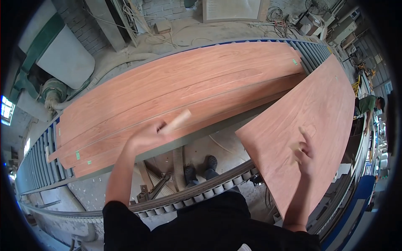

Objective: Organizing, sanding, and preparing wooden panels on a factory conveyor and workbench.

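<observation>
In the head view, a long stack of boards point(180, 79) runs across the middle, its near edge stepped where the layers lie unevenly. Between that edge and the curved roller rail point(209, 189) in front of the body is a strip of open floor with both shoes point(211, 162) in it. At the right, a loose panel point(310, 96) slants across this gap, its upper end beside the stack's far end and its lower part over the rail, blocking that side. The left hand point(146, 136) is above the stack's near edge, its grip closed around the lower end of a pale stick point(179, 120) pointing up and rightward. The right hand point(306, 155) is over the panel, too blurred to tell whether its grip holds anything. A ribbed hose point(179, 165) rises in the floor strip, a roller conveyor point(39, 157) carries the stack, and a co-worker point(368, 105) is well apart at the right. Boards and panel are flat, reddish-brown sheets with wood grain; small green tags point(78, 155) dot the stack, and the stick looks straight
</observation>
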A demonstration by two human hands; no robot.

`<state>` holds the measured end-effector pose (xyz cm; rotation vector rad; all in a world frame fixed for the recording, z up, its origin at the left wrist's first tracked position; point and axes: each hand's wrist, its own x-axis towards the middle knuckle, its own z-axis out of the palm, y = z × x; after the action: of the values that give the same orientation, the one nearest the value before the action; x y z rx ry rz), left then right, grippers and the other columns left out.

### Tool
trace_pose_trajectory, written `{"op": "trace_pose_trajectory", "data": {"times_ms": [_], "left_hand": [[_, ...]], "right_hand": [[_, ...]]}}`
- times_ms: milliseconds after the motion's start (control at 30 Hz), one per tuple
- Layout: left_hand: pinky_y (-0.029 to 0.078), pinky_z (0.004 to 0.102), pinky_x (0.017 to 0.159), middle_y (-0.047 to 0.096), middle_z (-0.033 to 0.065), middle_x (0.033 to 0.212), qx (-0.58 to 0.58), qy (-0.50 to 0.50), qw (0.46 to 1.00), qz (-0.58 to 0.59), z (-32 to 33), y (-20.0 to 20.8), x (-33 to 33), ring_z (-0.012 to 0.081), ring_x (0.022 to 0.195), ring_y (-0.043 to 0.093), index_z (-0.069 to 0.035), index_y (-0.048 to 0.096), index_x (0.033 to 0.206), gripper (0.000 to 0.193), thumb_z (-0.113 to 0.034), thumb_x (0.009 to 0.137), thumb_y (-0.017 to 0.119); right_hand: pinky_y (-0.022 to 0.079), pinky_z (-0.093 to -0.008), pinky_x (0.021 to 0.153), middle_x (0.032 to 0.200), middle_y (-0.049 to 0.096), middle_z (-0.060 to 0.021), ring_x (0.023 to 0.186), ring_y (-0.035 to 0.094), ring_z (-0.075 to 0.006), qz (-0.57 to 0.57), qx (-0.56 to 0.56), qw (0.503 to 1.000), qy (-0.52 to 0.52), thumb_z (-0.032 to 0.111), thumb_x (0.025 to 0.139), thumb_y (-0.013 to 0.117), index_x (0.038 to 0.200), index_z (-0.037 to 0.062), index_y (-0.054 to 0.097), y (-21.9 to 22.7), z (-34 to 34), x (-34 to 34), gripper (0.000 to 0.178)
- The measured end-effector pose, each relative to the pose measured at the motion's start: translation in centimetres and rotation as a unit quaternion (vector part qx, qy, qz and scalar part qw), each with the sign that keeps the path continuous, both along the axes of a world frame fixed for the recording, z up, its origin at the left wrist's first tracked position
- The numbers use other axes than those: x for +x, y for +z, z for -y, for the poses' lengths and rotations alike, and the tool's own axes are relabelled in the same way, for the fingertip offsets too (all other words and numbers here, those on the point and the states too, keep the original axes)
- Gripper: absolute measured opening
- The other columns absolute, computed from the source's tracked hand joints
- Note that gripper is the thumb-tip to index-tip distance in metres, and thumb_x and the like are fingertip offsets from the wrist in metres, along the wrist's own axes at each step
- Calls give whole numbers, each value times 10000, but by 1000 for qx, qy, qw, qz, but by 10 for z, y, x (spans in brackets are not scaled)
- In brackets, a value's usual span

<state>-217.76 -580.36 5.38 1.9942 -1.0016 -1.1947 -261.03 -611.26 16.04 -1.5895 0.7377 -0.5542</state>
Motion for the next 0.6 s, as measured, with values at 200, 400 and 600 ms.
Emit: {"op": "trace_pose_trajectory", "data": {"times_ms": [200, 400, 600], "left_hand": [[406, 427, 989, 480, 173, 1332, 105, 158, 894, 406, 56, -67, 98, 315, 1228, 480, -54, 495, 1313, 873, -454, 619, 841], [287, 449, 1097, 409, 146, 1396, 145, 149, 889, 408, 128, -76, 134, 301, 1335, 356, -114, 410, 1399, 973, -438, 598, 856], [247, 446, 1123, 272, 181, 1490, 140, 117, 915, 359, 118, -101, 140, 362, 1387, 232, -95, 295, 1463, 1120, -450, 570, 870]], "right_hand": [[361, -186, 506, 711, 559, -6, 571, 485, -51, -54, -1, 996, -68, 1, 692, 552, 1431, -20, 360, 14, -32, -44, 764], [394, -186, 484, 723, 590, -29, 558, 517, -65, -80, -3, 982, -170, 85, 712, 591, 1431, -32, 342, 10, -45, -101, 771], [401, -194, 440, 691, 570, -34, 508, 513, -82, -53, 7, 971, -231, 89, 708, 592, 1432, -41, 328, 13, -58, -131, 782]]}}
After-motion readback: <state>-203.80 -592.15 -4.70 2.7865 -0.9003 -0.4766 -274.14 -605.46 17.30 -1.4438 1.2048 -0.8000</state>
